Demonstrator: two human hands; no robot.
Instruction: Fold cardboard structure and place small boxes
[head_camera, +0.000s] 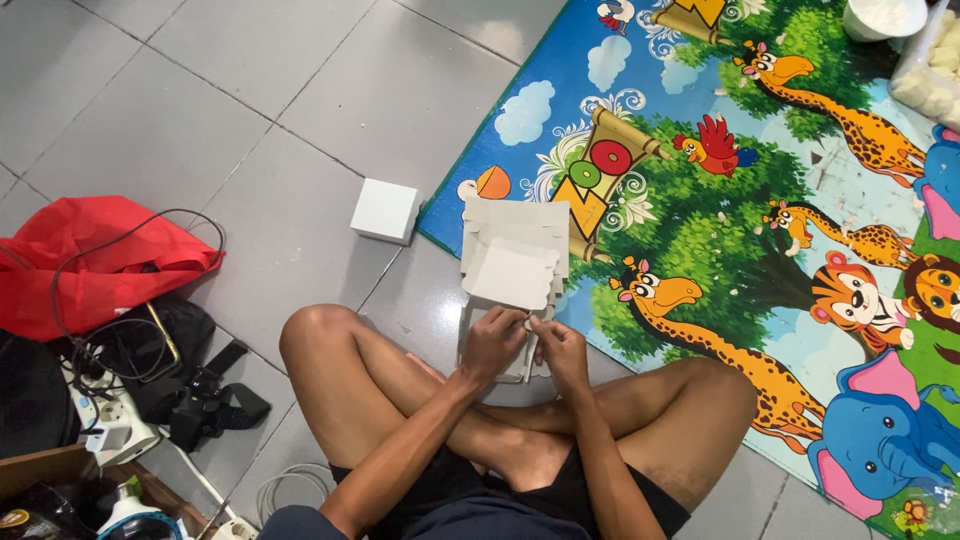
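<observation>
I sit cross-legged on a tiled floor. A flat white cardboard box blank (513, 262) lies in front of my knees, half on the floor and half on a play mat. My left hand (492, 343) and my right hand (560, 350) both pinch the near flaps of the blank, close together, thumbs meeting at its near edge. A small folded white box (385, 211) stands on the floor to the far left of the blank.
A colourful animal-print play mat (760, 200) covers the right. A red bag (90, 255) with a black cable, black straps (205, 400) and a white power strip (110, 425) lie on the left. A white bowl (885, 15) and a clear food container (930, 70) sit top right.
</observation>
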